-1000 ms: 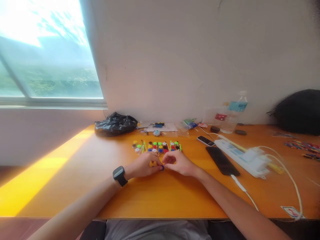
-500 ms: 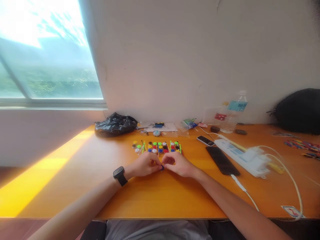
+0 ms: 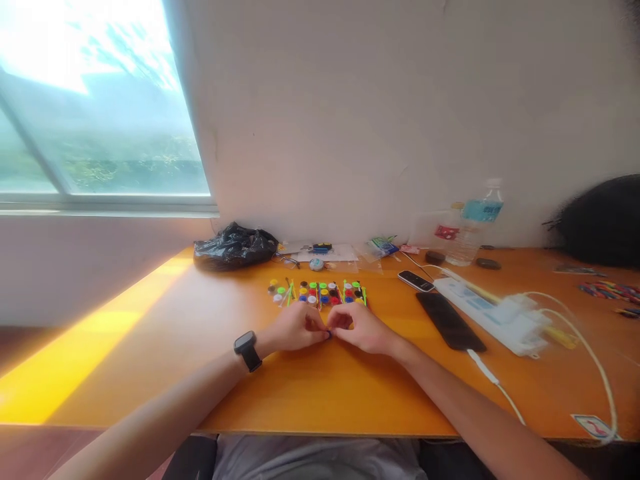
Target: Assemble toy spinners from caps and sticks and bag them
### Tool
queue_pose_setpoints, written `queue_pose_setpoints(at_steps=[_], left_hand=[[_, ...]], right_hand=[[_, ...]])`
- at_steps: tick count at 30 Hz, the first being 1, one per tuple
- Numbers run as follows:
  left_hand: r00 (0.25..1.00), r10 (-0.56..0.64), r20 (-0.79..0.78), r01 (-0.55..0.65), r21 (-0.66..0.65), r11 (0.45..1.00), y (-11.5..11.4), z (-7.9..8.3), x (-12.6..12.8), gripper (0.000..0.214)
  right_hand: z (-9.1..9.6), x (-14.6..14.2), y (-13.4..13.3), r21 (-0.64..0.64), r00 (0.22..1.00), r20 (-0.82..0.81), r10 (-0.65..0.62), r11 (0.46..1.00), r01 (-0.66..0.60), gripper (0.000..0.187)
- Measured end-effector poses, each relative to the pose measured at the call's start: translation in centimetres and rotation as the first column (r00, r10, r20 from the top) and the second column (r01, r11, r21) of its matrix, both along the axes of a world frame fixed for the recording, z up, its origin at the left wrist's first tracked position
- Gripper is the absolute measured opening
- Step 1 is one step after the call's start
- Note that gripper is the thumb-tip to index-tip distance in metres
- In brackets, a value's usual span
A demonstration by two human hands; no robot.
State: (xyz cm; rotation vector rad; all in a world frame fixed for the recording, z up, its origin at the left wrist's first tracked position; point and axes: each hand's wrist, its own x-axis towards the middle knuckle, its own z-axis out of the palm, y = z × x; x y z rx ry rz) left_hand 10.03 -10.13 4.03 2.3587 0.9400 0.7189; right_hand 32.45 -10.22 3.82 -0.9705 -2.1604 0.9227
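Observation:
My left hand and my right hand meet over the table, thumbs and fingertips pinched together. Between them is a small dark blue round piece, mostly covered by the fingers. Both hands grip at it, though its exact kind is hidden. Just beyond the knuckles lie rows of small round coloured pieces, such as a green one and a red one. Thin coloured sticks stand or lie among them. My hands cover the near edge of this group.
A black plastic bag lies at the back left. To the right are a dark phone, a white power strip with cables, a remote-like device and a water bottle. A black bag stands far right.
The whole view has shifted slightly, so everything appears a little further right. Both hands stay pinched at the blue piece, which now shows less between the fingertips.

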Motion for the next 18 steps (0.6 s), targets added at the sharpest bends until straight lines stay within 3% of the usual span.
queue_pose_setpoints(at_steps=[6,8,11,14,18], left_hand=[[0.999,0.034,-0.02,-0.033,0.026,0.999,0.0,0.1,0.1,0.022],[0.998,0.05,-0.033,-0.049,0.025,0.998,0.0,-0.2,0.2,0.016],[0.997,0.069,-0.04,-0.067,0.048,0.997,-0.1,-0.4,0.3,0.011],[0.994,0.101,0.041,-0.105,0.127,0.986,-0.4,-0.2,0.1,0.018],[0.957,0.198,0.214,-0.24,0.194,0.951,-0.4,0.9,-0.6,0.024]], right_hand=[[0.1,0.0,-0.1,0.016,0.999,0.035,-0.019,1.0,0.019,0.006],[0.6,0.1,-0.3,0.08,0.994,0.079,-0.076,0.994,0.07,0.004],[1.5,0.4,-0.6,0.198,0.971,0.142,-0.192,0.967,0.162,0.015],[2.0,0.6,-0.8,0.245,0.952,0.177,-0.249,0.948,0.202,0.026],[2.1,0.3,-1.0,0.229,0.956,0.174,-0.234,0.954,0.192,0.033]])
